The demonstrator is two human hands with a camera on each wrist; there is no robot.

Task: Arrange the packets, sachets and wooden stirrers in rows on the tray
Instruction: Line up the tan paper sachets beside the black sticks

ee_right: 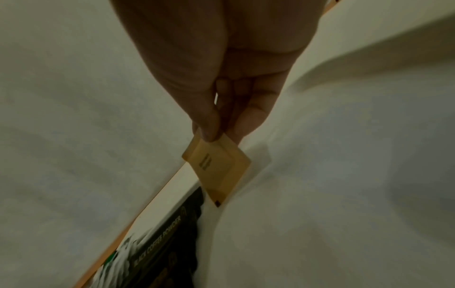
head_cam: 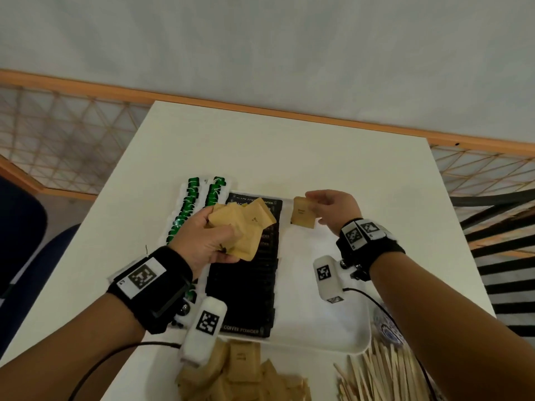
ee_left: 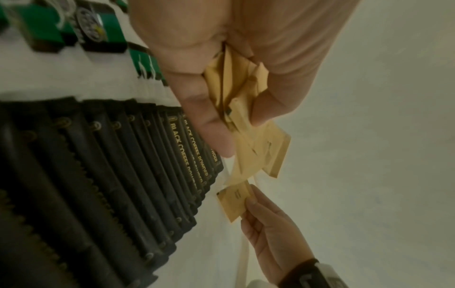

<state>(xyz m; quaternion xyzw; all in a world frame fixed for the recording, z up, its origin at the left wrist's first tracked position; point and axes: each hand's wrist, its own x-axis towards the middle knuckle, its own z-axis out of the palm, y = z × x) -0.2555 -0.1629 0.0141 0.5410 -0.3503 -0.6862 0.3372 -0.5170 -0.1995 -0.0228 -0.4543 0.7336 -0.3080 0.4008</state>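
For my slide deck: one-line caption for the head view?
Left hand grips brown sachets; right hand pinches one sachet over the tray.

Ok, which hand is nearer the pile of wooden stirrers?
Right. The right hand hangs over the tray's far end, on the same side as the wooden stirrers; the left hand is across the tray, over the black sachets.

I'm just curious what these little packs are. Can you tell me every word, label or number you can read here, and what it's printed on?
"BLACK COFFEE POWDER": on the black sachets in the tray row.
"COFFEE POWDER": on the nearest black sachet, its start hidden.
Brown packets in the left hand: print too blurred.
Single brown packet pinched by the right hand: small dark print, unreadable.
Green packets: no legible text.
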